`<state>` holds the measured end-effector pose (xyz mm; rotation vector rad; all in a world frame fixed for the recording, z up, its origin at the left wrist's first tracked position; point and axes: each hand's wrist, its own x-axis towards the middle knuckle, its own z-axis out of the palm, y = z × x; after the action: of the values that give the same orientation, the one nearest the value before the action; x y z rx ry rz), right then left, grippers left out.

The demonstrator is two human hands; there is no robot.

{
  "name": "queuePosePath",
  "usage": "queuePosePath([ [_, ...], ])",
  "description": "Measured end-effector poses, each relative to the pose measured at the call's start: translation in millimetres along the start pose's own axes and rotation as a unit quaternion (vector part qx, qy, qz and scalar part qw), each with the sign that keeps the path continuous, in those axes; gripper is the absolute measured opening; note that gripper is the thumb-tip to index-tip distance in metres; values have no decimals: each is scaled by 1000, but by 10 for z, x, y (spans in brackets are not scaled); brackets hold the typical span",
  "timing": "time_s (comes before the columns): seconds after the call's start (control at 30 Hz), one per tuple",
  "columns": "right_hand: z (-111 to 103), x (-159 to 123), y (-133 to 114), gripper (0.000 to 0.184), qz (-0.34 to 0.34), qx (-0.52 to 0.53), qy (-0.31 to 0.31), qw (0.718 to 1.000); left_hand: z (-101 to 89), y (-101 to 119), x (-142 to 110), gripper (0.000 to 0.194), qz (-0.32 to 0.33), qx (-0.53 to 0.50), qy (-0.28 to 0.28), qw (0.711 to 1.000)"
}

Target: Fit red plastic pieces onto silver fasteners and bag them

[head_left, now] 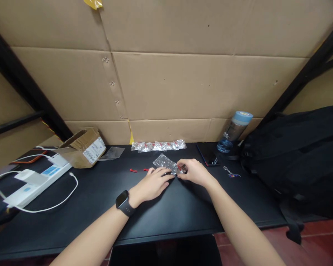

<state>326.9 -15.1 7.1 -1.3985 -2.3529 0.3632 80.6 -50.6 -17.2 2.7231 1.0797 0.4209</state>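
My right hand (195, 171) pinches a small round shiny item with red on it (181, 169) between thumb and fingers, just above the black table (177, 214). Against this item lies a clear plastic bag (163, 161), crinkled and flat. My left hand (154, 181), with a black watch on its wrist, rests palm down with fingers stretched out, its fingertips at the bag's near edge. Two small red cord pieces (133, 170) lie to its left, one partly beside the fingers. Along the back wall runs a row of similar round items in clear wrappers (158, 146).
At left are an opened cardboard box (84, 147), a flat clear bag (112, 153) and a white power strip (41, 181) with cables. To the right are a phone (208, 154), a blue-lidded bottle (234, 133), a small keychain (232, 173) and a black backpack (296, 159).
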Motion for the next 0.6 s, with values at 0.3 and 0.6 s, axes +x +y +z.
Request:
queuePosePath([
  [0.3, 190, 108, 5, 38, -61, 54, 21, 996, 84, -53, -25, 43, -49, 8, -3, 999],
  [0.6, 171, 86, 48, 26, -65, 182, -61, 979, -34, -68, -26, 44, -23, -21, -41, 999],
])
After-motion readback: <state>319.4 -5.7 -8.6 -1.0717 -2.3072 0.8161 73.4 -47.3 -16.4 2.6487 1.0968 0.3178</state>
